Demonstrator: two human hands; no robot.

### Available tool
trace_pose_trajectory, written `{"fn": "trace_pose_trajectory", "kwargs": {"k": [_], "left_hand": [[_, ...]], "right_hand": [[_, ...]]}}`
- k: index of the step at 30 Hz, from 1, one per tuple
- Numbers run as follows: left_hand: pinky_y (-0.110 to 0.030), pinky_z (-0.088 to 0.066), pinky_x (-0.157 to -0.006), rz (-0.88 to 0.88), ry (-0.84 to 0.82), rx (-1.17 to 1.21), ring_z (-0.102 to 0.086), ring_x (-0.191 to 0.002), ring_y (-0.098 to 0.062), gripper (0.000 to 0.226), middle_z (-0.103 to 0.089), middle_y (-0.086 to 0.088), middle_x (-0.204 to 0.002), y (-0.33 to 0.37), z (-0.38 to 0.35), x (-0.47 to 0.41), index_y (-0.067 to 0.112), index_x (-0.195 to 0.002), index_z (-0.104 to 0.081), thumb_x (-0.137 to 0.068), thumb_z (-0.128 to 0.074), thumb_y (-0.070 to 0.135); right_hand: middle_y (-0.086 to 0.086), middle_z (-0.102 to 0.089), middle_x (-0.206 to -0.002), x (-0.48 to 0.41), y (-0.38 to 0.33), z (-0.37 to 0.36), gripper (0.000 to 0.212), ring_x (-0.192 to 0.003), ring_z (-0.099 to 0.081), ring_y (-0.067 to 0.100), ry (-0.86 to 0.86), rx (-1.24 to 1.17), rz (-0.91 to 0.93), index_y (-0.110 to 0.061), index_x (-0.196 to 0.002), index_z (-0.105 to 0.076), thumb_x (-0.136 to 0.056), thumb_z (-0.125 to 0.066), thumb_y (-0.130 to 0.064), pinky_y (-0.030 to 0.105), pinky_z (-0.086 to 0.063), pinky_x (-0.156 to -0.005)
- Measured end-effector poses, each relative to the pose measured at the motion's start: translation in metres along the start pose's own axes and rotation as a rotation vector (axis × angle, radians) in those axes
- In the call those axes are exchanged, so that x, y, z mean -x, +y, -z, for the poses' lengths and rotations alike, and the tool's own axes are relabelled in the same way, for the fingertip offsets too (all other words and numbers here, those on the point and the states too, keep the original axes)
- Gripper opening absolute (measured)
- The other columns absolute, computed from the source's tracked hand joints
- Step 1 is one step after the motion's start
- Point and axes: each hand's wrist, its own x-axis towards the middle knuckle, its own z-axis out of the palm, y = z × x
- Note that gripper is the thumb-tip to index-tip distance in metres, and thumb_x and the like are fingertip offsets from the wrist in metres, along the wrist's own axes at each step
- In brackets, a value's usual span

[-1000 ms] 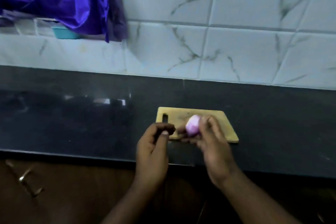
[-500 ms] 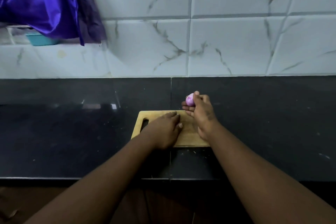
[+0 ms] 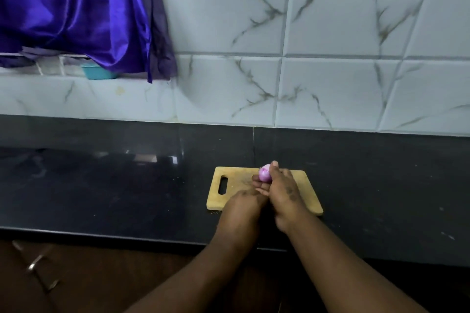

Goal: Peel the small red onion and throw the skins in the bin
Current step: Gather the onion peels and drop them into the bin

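Observation:
My right hand [image 3: 284,198] is closed on a small peeled purple-pink onion [image 3: 264,173], pinching it between thumb and fingertips just above the far part of a wooden cutting board [image 3: 309,194]. My left hand [image 3: 243,209] rests palm-down on the board's near edge, touching my right hand. Its fingers curl under and are hidden, so I cannot see whether they hold anything. No loose skins show on the board, and no bin is in view.
The board lies on a black stone counter [image 3: 114,185] against a white marble-tiled wall [image 3: 330,89]. A purple cloth [image 3: 76,7] hangs at the upper left above a teal container [image 3: 98,72]. Below the counter's front edge is a brown cabinet with a metal handle [image 3: 38,272].
My right hand carried the onion outward over the board's far part. My left hand came down onto the board and then drew back to its near edge, fingers curling under.

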Motion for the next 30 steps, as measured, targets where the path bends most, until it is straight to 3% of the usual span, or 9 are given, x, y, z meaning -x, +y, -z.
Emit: {"fn": "trace_pose_trajectory", "kwargs": {"k": [3, 6, 11, 16, 19, 21, 24, 27, 30], "left_hand": [[-0.006, -0.054, -0.067, 0.354, 0.258, 0.393, -0.073, -0.078, 0.005, 0.023, -0.081, 0.012, -0.089, -0.004, 0.005, 0.014, 0.022, -0.097, -0.084, -0.092, -0.071, 0.004], [-0.019, -0.064, -0.075, 0.729, 0.524, 0.921, -0.081, -0.084, -0.009, 0.019, -0.083, -0.001, -0.084, -0.021, 0.020, 0.043, 0.015, -0.092, -0.083, -0.090, -0.077, -0.003], [-0.028, -0.065, -0.082, 0.891, 1.031, 1.235, -0.080, -0.086, -0.019, 0.019, -0.084, -0.015, -0.093, -0.057, 0.065, 0.142, 0.001, -0.097, -0.079, -0.093, -0.068, -0.013], [-0.024, -0.063, -0.080, 1.151, 1.265, 0.953, -0.076, -0.084, -0.019, 0.028, -0.081, -0.011, -0.089, -0.135, 0.081, 0.295, 0.012, -0.088, -0.078, -0.092, -0.068, -0.015], [-0.040, -0.064, -0.089, 1.379, 1.307, 0.822, -0.078, -0.093, -0.032, 0.030, -0.082, -0.017, -0.094, -0.170, 0.070, 0.380, 0.017, -0.084, -0.076, -0.094, -0.066, -0.011], [-0.042, -0.061, -0.098, 1.526, 1.303, 0.617, -0.078, -0.102, -0.030, 0.021, -0.082, -0.008, -0.100, -0.188, 0.064, 0.425, 0.025, -0.088, -0.074, -0.097, -0.068, 0.007], [-0.050, -0.048, -0.114, 1.679, 1.123, 0.312, -0.075, -0.107, -0.023, 0.016, -0.083, 0.003, -0.105, -0.207, 0.065, 0.466, 0.038, -0.085, -0.072, -0.097, -0.068, 0.030], [-0.053, -0.023, -0.129, 1.734, 0.906, 0.147, -0.071, -0.109, -0.017, 0.023, -0.079, 0.011, -0.099, -0.213, 0.072, 0.462, 0.044, -0.088, -0.069, -0.087, -0.070, 0.020], [-0.050, -0.043, -0.115, 1.616, 0.866, 0.150, -0.071, -0.113, -0.025, 0.024, -0.080, 0.006, -0.105, -0.207, 0.079, 0.429, 0.039, -0.092, -0.074, -0.084, -0.067, 0.018]], "right_hand": [[0.011, -0.073, -0.085, 0.027, 0.006, -0.012, 0.039, -0.085, -0.071, 0.026, 0.018, -0.283, -0.174, -0.011, -0.087, -0.064, -0.109, -0.044, -0.035, 0.037, -0.058, -0.081], [0.027, -0.070, -0.108, 0.058, 0.014, -0.044, 0.035, -0.098, -0.069, 0.033, -0.040, -0.608, -0.254, -0.003, -0.101, -0.060, -0.111, -0.040, -0.029, 0.041, -0.054, -0.094], [0.025, -0.071, -0.108, 0.134, 0.071, -0.143, 0.039, -0.102, -0.068, 0.028, -0.271, -0.634, -0.361, -0.007, -0.099, -0.061, -0.110, -0.038, -0.036, 0.038, -0.051, -0.102], [0.029, -0.063, -0.130, 0.213, 0.181, -0.244, 0.041, -0.112, -0.066, 0.031, -0.467, -0.387, -0.568, -0.008, -0.100, -0.059, -0.112, -0.033, -0.037, 0.040, -0.045, -0.105], [0.026, -0.060, -0.135, 0.261, 0.256, -0.284, 0.041, -0.137, -0.053, 0.037, -0.529, -0.174, -0.737, -0.013, -0.089, -0.055, -0.112, -0.031, -0.037, 0.039, -0.041, -0.108], [0.025, -0.066, -0.118, 0.280, 0.299, -0.303, 0.042, -0.140, -0.052, 0.040, -0.564, -0.004, -0.766, -0.017, -0.084, -0.054, -0.112, -0.031, -0.038, 0.041, -0.042, -0.110], [0.031, -0.060, -0.139, 0.279, 0.327, -0.317, 0.034, -0.140, -0.051, 0.044, -0.580, 0.144, -0.740, -0.014, -0.099, -0.059, -0.112, -0.036, -0.036, 0.046, -0.039, -0.117], [0.025, -0.060, -0.138, 0.255, 0.325, -0.312, 0.034, -0.128, -0.061, 0.037, -0.636, 0.105, -0.699, -0.006, -0.128, -0.053, -0.112, -0.039, -0.033, 0.044, -0.042, -0.114], [0.018, -0.066, -0.114, 0.230, 0.294, -0.293, 0.023, -0.091, -0.065, 0.023, -0.647, 0.063, -0.575, -0.009, -0.113, -0.056, -0.110, -0.045, -0.029, 0.037, -0.054, -0.087]]}}
